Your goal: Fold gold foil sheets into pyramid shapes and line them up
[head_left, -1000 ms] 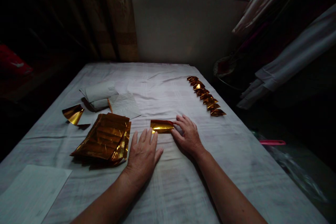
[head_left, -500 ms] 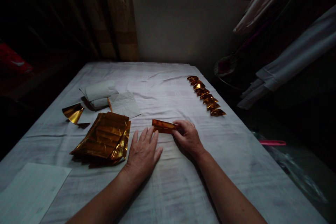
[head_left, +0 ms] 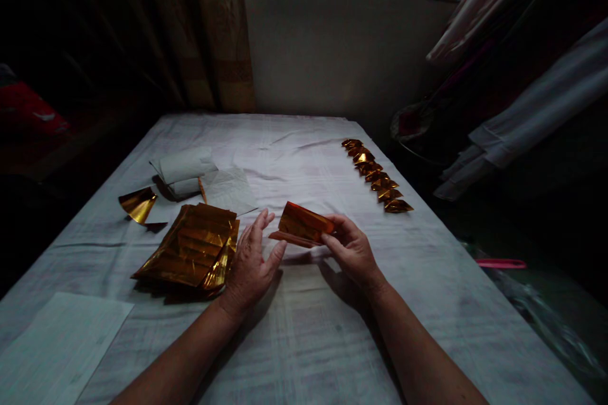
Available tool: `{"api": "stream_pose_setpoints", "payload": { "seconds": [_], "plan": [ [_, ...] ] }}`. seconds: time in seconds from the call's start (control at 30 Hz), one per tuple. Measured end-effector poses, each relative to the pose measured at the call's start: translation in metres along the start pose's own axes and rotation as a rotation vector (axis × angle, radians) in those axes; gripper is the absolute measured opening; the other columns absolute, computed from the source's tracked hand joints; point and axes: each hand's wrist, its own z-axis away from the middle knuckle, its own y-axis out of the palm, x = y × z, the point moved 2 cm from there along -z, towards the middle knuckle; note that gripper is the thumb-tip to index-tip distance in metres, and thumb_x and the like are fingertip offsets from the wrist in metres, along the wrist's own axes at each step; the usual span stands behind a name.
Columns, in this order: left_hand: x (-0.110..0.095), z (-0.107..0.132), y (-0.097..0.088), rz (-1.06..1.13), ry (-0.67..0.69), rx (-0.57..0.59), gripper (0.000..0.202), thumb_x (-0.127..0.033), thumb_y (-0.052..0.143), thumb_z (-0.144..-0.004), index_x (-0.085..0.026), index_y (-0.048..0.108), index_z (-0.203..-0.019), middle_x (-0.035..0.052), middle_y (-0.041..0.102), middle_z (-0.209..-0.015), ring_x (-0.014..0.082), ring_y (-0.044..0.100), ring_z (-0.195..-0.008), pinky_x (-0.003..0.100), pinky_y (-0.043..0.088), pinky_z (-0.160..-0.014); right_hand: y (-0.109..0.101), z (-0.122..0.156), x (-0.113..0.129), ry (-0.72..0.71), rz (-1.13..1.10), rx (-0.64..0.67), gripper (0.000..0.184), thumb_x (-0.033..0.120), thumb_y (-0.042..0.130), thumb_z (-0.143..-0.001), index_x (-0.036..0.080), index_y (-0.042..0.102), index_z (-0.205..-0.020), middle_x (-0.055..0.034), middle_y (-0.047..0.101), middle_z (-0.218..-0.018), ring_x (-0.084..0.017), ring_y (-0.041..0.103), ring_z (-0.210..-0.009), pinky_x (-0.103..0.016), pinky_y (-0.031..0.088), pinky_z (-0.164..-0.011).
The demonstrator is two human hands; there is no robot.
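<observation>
A folded sheet of gold foil paper point(head_left: 304, 223) is held above the cloth by its right end, pinched in my right hand point(head_left: 351, 250). Its upper flap tilts up from a narrow lower fold. My left hand point(head_left: 254, 259) is beside the paper's left end, thumb and fingers apart, holding nothing. Just left of that hand lies a stack of gold foil sheets point(head_left: 190, 247). Several folded gold foil pieces point(head_left: 375, 177) form a slanting row at the right of the table.
White and grey paper wrappings point(head_left: 185, 168) and a curled gold foil scrap point(head_left: 140, 204) lie behind the stack. A white sheet point(head_left: 61, 342) is at the near left. The cloth-covered table point(head_left: 304, 145) meets the wall; clothes point(head_left: 536, 107) hang at right.
My right hand has lifted the folded foil paper off the cloth, and its fold has opened wider. My left hand has risen from lying flat and moved slightly left, away from the paper.
</observation>
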Motion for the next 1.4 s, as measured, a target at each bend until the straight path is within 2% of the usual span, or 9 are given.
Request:
{"api": "stream_pose_setpoints", "payload": {
  "seconds": [0.1,0.17,0.33,0.5,0.7,0.87,1.13,1.27,1.4],
  "plan": [
    [-0.003,0.000,-0.002,0.163,-0.128,0.043,0.065,-0.039,0.050,-0.094,-0.020,0.026,-0.152,0.0105,0.071,-0.116,0.0220,0.068,-0.107,0.041,0.051,-0.096,0.001,0.001,0.002,0.036,0.004,0.002,0.030,0.036,0.067,-0.077,0.024,0.066,-0.104,-0.0019,0.069,-0.092,-0.014,0.064,-0.070,-0.026,0.056,-0.062],
    [-0.005,0.000,-0.002,0.254,-0.193,0.088,0.067,-0.039,0.050,-0.094,-0.020,0.025,-0.152,0.0074,0.074,-0.105,0.0189,0.071,-0.096,0.036,0.054,-0.089,0.001,0.002,0.003,0.049,0.002,0.005,0.029,0.034,0.067,-0.076,0.024,0.066,-0.104,-0.0009,0.067,-0.088,-0.012,0.060,-0.065,-0.023,0.054,-0.056],
    [-0.008,-0.001,-0.002,0.332,-0.223,0.097,0.066,-0.041,0.053,-0.091,-0.018,0.032,-0.149,0.0063,0.074,-0.102,0.0175,0.071,-0.092,0.033,0.055,-0.085,0.004,0.002,0.003,0.076,-0.006,0.064,0.031,0.034,0.064,-0.077,0.023,0.065,-0.106,0.0002,0.063,-0.086,-0.009,0.055,-0.059,-0.020,0.048,-0.049],
    [-0.006,-0.001,-0.001,0.321,-0.236,0.055,0.062,-0.038,0.055,-0.089,-0.019,0.039,-0.146,0.0029,0.073,-0.093,0.0147,0.070,-0.079,0.028,0.055,-0.075,0.007,0.005,-0.001,0.071,0.040,0.086,0.029,0.033,0.063,-0.078,0.023,0.064,-0.106,0.0004,0.066,-0.086,-0.009,0.054,-0.056,-0.021,0.049,-0.052],
    [-0.001,-0.001,0.001,0.339,-0.294,0.064,0.059,-0.038,0.055,-0.089,-0.019,0.045,-0.144,0.0000,0.068,-0.084,0.0111,0.065,-0.070,0.022,0.050,-0.068,0.010,0.006,-0.008,0.015,0.091,0.140,0.030,0.028,0.059,-0.081,0.023,0.062,-0.111,-0.0019,0.070,-0.096,-0.015,0.065,-0.077,-0.028,0.055,-0.072],
    [-0.002,-0.002,0.002,0.359,-0.343,0.085,0.059,-0.038,0.057,-0.085,-0.021,0.049,-0.141,-0.0032,0.063,-0.076,0.0095,0.060,-0.062,0.020,0.047,-0.062,0.009,0.005,-0.011,0.027,0.109,0.102,0.034,0.029,0.060,-0.080,0.021,0.061,-0.113,-0.0030,0.069,-0.096,-0.017,0.066,-0.081,-0.030,0.054,-0.078],
    [0.003,-0.001,0.004,0.366,-0.381,0.101,0.064,-0.037,0.057,-0.084,-0.020,0.044,-0.145,-0.0037,0.062,-0.072,0.0112,0.058,-0.063,0.023,0.046,-0.065,0.010,0.005,-0.012,0.025,0.123,0.068,0.033,0.031,0.060,-0.081,0.020,0.062,-0.112,0.0009,0.062,-0.079,-0.014,0.059,-0.071,-0.027,0.050,-0.071],
    [0.000,-0.003,0.003,0.399,-0.387,0.107,0.062,-0.036,0.053,-0.086,-0.018,0.045,-0.144,-0.0059,0.055,-0.066,0.0095,0.051,-0.057,0.020,0.041,-0.060,0.010,0.004,-0.009,0.024,0.158,0.048,0.034,0.034,0.059,-0.081,0.019,0.063,-0.112,0.0037,0.055,-0.071,-0.012,0.054,-0.064,-0.025,0.046,-0.064],
    [-0.004,-0.004,0.000,0.283,-0.347,0.116,0.058,-0.035,0.045,-0.089,-0.015,0.046,-0.143,-0.0082,0.046,-0.058,0.0096,0.044,-0.051,0.020,0.037,-0.055,0.011,0.004,-0.007,0.018,0.210,0.014,0.038,0.035,0.058,-0.081,0.018,0.062,-0.115,0.0036,0.055,-0.070,-0.012,0.054,-0.062,-0.023,0.045,-0.061]
  ]
}}
